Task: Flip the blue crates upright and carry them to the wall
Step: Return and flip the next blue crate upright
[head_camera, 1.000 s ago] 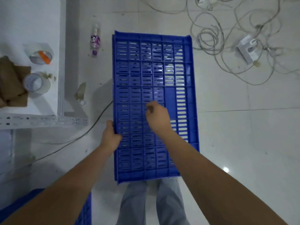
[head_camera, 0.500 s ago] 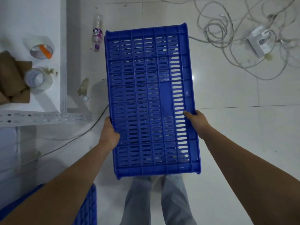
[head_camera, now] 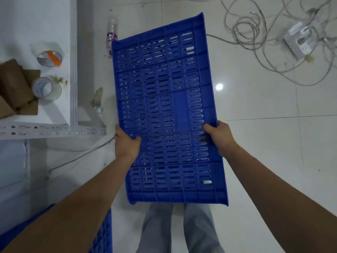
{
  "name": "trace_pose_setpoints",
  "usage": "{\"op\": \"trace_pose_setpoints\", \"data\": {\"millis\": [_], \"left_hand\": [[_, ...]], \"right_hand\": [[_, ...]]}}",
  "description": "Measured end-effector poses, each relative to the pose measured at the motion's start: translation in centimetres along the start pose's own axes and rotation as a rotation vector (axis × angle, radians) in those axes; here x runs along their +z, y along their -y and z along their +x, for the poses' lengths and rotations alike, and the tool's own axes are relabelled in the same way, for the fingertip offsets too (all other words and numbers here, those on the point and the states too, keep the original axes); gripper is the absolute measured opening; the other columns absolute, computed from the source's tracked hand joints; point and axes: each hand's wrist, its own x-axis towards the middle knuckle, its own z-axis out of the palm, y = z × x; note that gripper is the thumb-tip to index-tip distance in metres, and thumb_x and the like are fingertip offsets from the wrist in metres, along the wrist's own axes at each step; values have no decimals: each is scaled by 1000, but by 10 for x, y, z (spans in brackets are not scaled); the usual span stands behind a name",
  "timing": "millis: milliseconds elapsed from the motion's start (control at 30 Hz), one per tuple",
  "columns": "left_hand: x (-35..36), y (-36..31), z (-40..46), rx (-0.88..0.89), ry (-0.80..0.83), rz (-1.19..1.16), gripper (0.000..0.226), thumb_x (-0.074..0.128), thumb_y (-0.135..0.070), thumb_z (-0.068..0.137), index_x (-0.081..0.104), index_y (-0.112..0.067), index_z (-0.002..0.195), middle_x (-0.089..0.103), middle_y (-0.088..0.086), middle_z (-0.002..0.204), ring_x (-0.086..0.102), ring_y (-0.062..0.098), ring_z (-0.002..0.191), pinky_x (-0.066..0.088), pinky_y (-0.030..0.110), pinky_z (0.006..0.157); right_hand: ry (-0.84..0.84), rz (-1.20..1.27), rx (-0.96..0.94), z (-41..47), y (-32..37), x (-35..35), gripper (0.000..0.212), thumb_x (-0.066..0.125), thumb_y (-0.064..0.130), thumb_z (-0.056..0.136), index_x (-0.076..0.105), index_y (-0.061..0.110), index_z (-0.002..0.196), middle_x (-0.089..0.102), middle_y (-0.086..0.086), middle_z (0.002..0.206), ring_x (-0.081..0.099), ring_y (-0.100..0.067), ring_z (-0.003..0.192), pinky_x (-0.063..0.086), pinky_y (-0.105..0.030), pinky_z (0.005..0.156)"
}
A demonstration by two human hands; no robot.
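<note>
Left hand (head_camera: 126, 143) grips the blue crate (head_camera: 169, 110) at nine o'clock; right hand (head_camera: 219, 136) clamps its three o'clock rim; crate tilted off the floor; cables (head_camera: 255, 33) lie at one o'clock.

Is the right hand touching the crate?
Touching. The head view shows the right hand curled over the crate's right edge, thumb on its slotted face.

A storeroom or back workroom is suggested. The floor (head_camera: 255, 143) is laid with glossy pale tiles, and a tangle of grey cables (head_camera: 251, 30) and a white power strip (head_camera: 299, 42) are left loose on it. A white slotted-angle metal shelf (head_camera: 52, 129) carries 2 rolls of tape (head_camera: 46, 89) and brown cardboard pieces (head_camera: 14, 88). A plastic bottle (head_camera: 111, 31) lies discarded by the shelf, and blue slotted crates (head_camera: 164, 110) are seen.
</note>
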Motion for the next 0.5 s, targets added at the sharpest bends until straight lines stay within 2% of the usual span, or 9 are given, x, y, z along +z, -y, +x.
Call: {"op": "trace_pose_setpoints", "data": {"millis": [67,167,200,300,367,433,500], "left_hand": [[-3,1,1,11,75,-60,87,60,-27,90,2,-20,155,22,12,158,46,24,126,47,15,89],[-2,0,-8,-43,199,-135,91,63,-27,89,1,-21,154,28,1,155,41,23,134,38,32,109],[0,-1,-12,-55,234,-165,88,63,-25,90,3,-21,155,30,-4,152,42,22,133,38,30,107],[11,-8,-21,-91,337,-180,81,60,-26,92,10,-21,155,28,0,155,44,22,131,41,19,87],[17,-16,-28,-108,393,-180,75,57,-25,94,12,-19,154,31,2,154,44,19,128,41,15,79],[24,-23,-30,-104,441,-154,77,56,-32,94,9,-22,155,24,1,158,36,21,138,39,19,95],[30,-31,-34,-67,475,-142,78,55,-38,94,7,-26,155,15,-1,162,26,23,145,30,33,114]], "right_hand": [[-11,-25,-47,-5,3,-2,18,60,6,88,57,4,106,63,-9,85,61,-15,52,53,-23,47],[-37,-97,-106,-12,9,-6,13,62,6,88,58,3,100,62,-16,89,61,-21,60,52,-24,51],[-46,-137,-127,-15,11,-7,12,62,7,88,59,2,98,62,-20,90,61,-23,62,54,-27,55],[-89,-267,-183,-21,14,-10,27,64,12,87,60,-9,104,62,-33,100,65,-32,73,60,-39,66],[-115,-338,-202,-27,18,-10,26,66,16,86,63,-2,105,67,-26,94,68,-37,81,59,-48,72],[-120,-361,-220,-34,21,-12,19,67,18,85,64,6,100,68,-20,86,68,-39,80,59,-51,71],[-134,-363,-228,-41,23,-17,14,68,17,84,64,8,94,68,-16,80,68,-39,78,59,-52,70]]}}
